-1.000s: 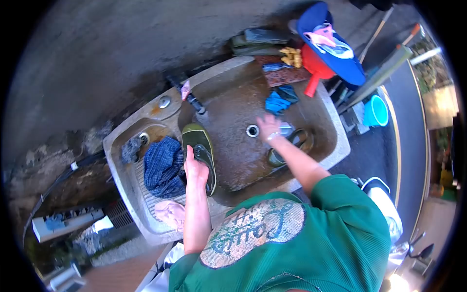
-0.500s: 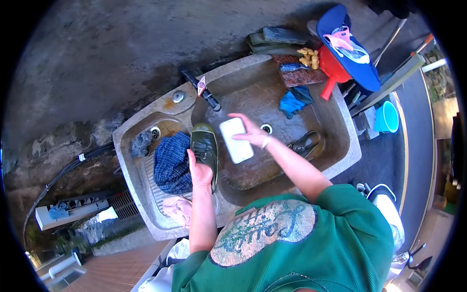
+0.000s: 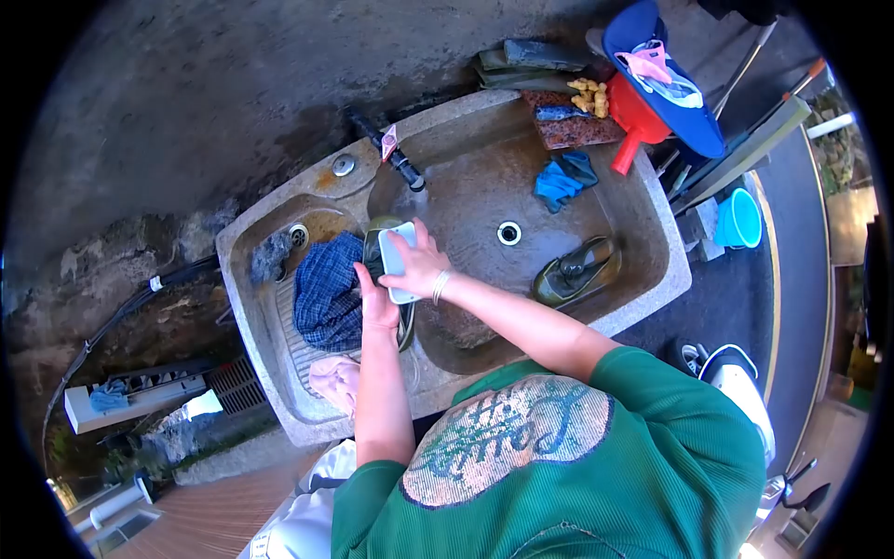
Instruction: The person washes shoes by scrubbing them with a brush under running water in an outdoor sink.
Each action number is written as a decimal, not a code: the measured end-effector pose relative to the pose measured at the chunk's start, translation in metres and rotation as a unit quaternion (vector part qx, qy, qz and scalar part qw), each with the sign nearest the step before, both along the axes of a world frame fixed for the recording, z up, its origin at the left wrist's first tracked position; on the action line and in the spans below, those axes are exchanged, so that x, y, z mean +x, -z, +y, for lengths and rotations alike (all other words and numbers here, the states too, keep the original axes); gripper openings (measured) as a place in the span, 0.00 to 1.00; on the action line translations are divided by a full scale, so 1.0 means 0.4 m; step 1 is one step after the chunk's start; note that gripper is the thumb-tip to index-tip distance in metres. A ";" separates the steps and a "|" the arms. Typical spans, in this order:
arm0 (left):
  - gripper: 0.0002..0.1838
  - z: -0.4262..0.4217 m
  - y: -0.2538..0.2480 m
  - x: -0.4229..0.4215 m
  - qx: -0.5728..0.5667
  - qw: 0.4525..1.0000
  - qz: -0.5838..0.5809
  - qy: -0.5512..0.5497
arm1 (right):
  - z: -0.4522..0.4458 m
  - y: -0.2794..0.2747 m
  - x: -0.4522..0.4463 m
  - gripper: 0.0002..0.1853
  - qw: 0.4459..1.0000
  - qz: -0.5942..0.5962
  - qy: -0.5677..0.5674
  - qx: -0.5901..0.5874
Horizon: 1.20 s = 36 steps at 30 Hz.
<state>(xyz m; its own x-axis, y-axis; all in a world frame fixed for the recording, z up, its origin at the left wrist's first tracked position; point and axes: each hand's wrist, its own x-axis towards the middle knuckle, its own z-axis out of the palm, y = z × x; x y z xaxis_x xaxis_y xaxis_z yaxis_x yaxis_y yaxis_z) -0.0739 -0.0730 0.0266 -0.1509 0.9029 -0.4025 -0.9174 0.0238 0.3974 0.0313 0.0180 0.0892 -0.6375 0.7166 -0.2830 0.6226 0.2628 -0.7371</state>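
Observation:
My left hand [image 3: 374,303] is wrapped round the side of a dark green lace-up shoe [image 3: 372,250], held toe away from me over the ridge between the two basins. In my right hand [image 3: 424,268] is a white oblong, brush-like block [image 3: 400,261], laid over the shoe's upper and hiding most of the laces. Its underside is out of sight, so I cannot tell if it has bristles. A second dark green shoe [image 3: 577,272] lies in the large basin, right of the drain. A bunched blue checked cloth [image 3: 328,300] rests in the small basin, beside my left hand.
The stone sink [image 3: 678,270] has a black tap [image 3: 402,170] over the large basin. Blue gloves or cloth [image 3: 564,181] lie inside it, and pink cloth [image 3: 335,380] at the near left. A red scoop [image 3: 636,121] and blue hat [image 3: 697,130] occupy the far right corner.
My right hand has moved left with the white block, from beside the shoe to on top of it. The second shoe is now uncovered by my forearm. My left hand keeps its hold.

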 end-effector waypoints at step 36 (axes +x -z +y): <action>0.41 0.040 0.021 0.016 0.021 0.987 -0.094 -0.130 | -0.150 0.046 0.111 0.27 0.956 0.245 0.034 0.161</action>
